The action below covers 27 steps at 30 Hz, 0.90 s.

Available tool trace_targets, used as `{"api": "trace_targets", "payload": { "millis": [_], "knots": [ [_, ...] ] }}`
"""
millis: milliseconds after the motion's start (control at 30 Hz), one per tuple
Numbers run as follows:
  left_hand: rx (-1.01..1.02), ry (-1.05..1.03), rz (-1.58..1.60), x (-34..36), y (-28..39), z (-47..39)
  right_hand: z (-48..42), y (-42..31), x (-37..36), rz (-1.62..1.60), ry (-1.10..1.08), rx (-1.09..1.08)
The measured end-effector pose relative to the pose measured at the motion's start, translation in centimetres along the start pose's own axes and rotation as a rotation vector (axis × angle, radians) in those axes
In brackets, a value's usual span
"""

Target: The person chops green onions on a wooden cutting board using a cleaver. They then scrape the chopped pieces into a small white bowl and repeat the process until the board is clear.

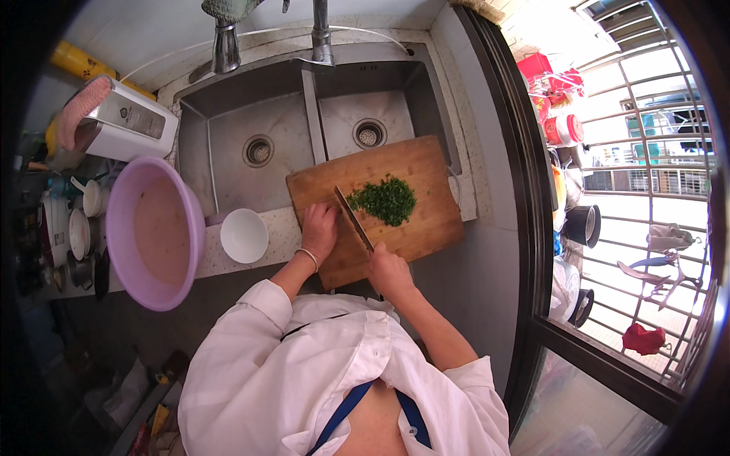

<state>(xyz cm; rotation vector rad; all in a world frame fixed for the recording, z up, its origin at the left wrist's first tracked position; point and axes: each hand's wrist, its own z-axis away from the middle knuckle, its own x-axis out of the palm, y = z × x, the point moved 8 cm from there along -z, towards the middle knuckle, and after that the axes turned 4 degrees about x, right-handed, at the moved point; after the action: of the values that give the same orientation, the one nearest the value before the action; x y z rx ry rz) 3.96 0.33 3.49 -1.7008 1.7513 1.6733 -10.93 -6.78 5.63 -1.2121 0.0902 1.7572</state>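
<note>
My right hand [390,272] grips the handle of a kitchen knife [355,219]. Its blade stands nearly edge-down on the wooden cutting board [430,236], just left of a heap of finely chopped green herbs [388,199]. On the board's left part rests my left hand [319,229], a bracelet at its wrist, apart from the blade; I cannot tell how far its fingers are closed. The board lies at a slant over the sink's right basin and the counter's front edge. A white bowl [244,235] sits on the counter left of the board.
Behind the board is a double steel sink [256,188] with a faucet [321,43]. At left, a purple basin [197,228] holds cloudy liquid, near a white dispenser [134,122] and several pots. A dark window frame [513,142] runs along the right.
</note>
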Motion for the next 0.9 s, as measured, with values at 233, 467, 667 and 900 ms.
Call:
{"api": "trace_targets", "payload": {
  "millis": [233, 467, 667, 900],
  "knots": [
    [-0.026, -0.01, -0.014, 0.0, 0.0, 0.0, -0.2, 0.3, 1.2, 0.018, -0.002, -0.017],
    [-0.069, 0.005, 0.03, 0.0, -0.3, 0.4, 0.1, -0.6, -1.0, 0.012, -0.002, -0.022],
    [-0.048, 0.063, 0.066, -0.3, -0.5, 0.6, 0.4, -0.2, -0.5, 0.014, -0.011, -0.047],
    [-0.033, 0.02, -0.029, -0.2, -0.2, -0.1, -0.6, 0.4, 0.9, -0.022, 0.007, -0.048]
  ]
}}
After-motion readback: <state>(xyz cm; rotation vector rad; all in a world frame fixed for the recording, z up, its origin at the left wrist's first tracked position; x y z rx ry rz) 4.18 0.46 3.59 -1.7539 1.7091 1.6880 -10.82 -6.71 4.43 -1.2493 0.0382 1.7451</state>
